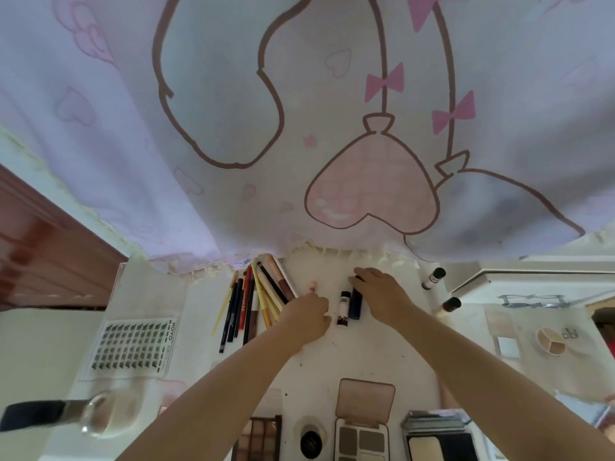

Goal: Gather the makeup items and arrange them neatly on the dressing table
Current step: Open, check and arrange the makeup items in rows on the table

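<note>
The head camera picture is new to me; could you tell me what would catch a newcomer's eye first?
The big cartoon-print curtain fills the top half, hanging over the white dressing table. Below it, at the centre, the left hand lies beside a fan of makeup pencils, and the right hand rests on a dark blue tube next to a white tube. Open palettes line the near edge.

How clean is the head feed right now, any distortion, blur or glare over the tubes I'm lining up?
Head view: strong wide-angle bending, curtain hem and table edges curve; light soft and even, no glare; white tube and dark blue tube read fairly sharp, left hand and right hand slightly soft, frame corners blurred.
</note>
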Motion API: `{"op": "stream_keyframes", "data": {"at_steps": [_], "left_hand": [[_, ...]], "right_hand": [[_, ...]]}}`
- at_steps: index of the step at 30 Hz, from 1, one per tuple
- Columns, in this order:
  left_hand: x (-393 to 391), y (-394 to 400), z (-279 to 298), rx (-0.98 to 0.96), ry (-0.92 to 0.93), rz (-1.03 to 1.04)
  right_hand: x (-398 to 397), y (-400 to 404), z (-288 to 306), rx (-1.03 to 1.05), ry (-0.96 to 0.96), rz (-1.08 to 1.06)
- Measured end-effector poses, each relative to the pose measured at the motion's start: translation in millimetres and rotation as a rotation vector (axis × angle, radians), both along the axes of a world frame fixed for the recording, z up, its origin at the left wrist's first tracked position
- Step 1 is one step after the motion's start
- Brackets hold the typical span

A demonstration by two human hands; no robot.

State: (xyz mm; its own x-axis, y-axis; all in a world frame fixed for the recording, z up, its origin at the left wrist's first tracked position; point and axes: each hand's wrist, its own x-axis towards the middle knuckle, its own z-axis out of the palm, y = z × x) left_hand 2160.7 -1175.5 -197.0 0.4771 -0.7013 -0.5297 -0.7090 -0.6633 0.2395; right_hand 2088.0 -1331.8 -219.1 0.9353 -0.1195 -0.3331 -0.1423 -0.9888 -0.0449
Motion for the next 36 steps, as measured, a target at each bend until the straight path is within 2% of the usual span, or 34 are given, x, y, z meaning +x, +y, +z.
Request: {"op": "stream_keyframes", "data": {"at_steps": [7, 11, 16, 19, 22, 24, 29, 36], "left_hand": [[9.2, 12.8, -1.9, -0.012, 0.042, 0.085], [4.9, 9.0, -9.5, -0.055, 0.145, 0.086], [-15.4, -7.8, 1.4, -0.186, 0.175, -0.065], [-26.3, -18.0, 15.2, -0.353, 0.16, -0.049], [-26.3, -15.4, 31.0, -0.455, 0.229, -0.101], [-18.7, -5.6, 40.7, -0.479, 0.207, -0.13], [-3.9, 21.5, 60.1, -0.514, 0.204, 0.052], [-28.7, 16.7, 82.0, -0.579, 0.204, -0.049]], "right_hand": [[-1.2, -13.4, -11.4, -0.091, 0.141, 0.009], [-20.2, -21.9, -1.0, 0.107, 0.172, 0.026], [-42.7, -21.2, 43.9, 0.285, 0.041, -0.004], [-54.5, -19.6, 74.8, 0.339, -0.072, -0.005], [-67.2, -18.8, 101.8, 0.405, -0.158, -0.032], [-77.3, -20.4, 115.1, 0.415, -0.195, -0.068], [-97.0, -28.6, 135.3, 0.425, -0.334, -0.262], [-99.0, -6.9, 132.4, 0.559, -0.411, -0.286]]}}
